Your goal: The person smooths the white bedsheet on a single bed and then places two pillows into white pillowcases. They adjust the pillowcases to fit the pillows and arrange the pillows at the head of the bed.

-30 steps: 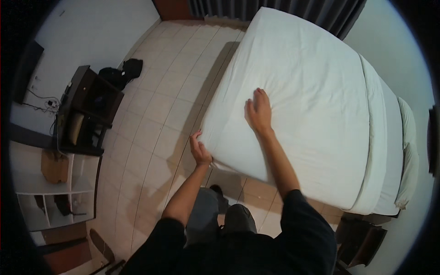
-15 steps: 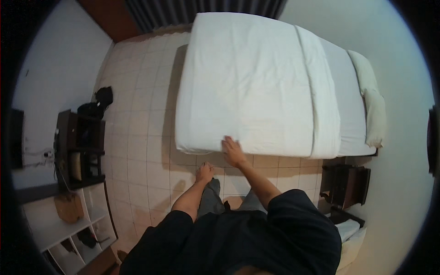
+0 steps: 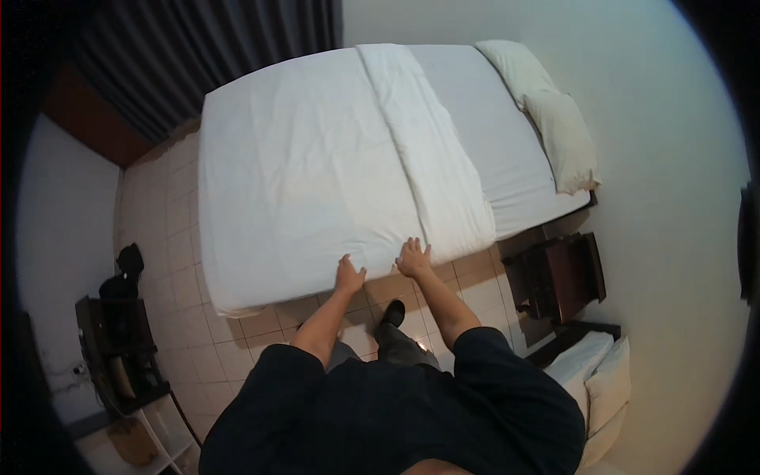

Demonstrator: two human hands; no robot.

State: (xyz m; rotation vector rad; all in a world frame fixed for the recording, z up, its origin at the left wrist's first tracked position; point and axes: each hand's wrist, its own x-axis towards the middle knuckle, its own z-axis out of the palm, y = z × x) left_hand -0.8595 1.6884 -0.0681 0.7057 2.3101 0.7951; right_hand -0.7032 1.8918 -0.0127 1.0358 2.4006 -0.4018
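A white blanket (image 3: pixel 293 166) covers most of the bed, its top part folded back in a band (image 3: pixel 427 134) near the pillow end. Along the bed's near edge, my left hand (image 3: pixel 349 275) touches the blanket with thumb and fingers apart. To its right, my right hand (image 3: pixel 413 257) rests on the same edge, just below the fold, fingers spread. Small wrinkles show in the cloth between both hands. Past the fold lies the bare pale sheet (image 3: pixel 483 134), with two cream pillows (image 3: pixel 560 134) against the wall.
A dark wooden nightstand (image 3: pixel 558 277) stands right of the bed. Behind it at lower right is another bed with pillows (image 3: pixel 609 388). Dark shelving (image 3: pixel 119 348) and a black bag (image 3: pixel 127 265) line the left side. A dark curtain (image 3: pixel 206 63) hangs at the far end. My shoe (image 3: pixel 393 313) is on the tiles.
I have moved along the bed toward the pillow end, and the view has turned. My left hand has come up onto the blanket's edge; my right hand is now by the fold.
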